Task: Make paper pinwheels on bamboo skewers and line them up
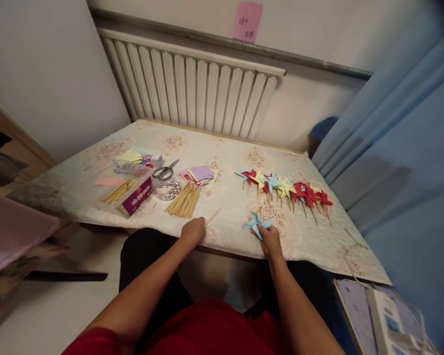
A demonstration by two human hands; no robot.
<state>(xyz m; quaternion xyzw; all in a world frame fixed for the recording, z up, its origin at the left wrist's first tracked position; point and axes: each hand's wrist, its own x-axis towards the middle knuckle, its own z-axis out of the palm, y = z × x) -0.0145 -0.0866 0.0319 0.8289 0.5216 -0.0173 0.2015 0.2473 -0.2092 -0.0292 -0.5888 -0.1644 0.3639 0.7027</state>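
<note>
Head view: left hand (193,230) closed around a thin wooden stick (213,216); right hand (269,235) pinching a light blue paper pinwheel (256,223) at the tabletop (225,197) front edge. Risk: soft paper blades creasing or tearing under pressure. Nearby: finished pinwheel row (286,187), stick bundle (185,201), scissors (165,171); nothing between the hands.

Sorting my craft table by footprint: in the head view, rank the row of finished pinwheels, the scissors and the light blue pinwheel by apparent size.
1. Row of finished pinwheels
2. Light blue pinwheel and scissors: look about alike; the pinwheel lies nearer the camera, so unranked.
</note>
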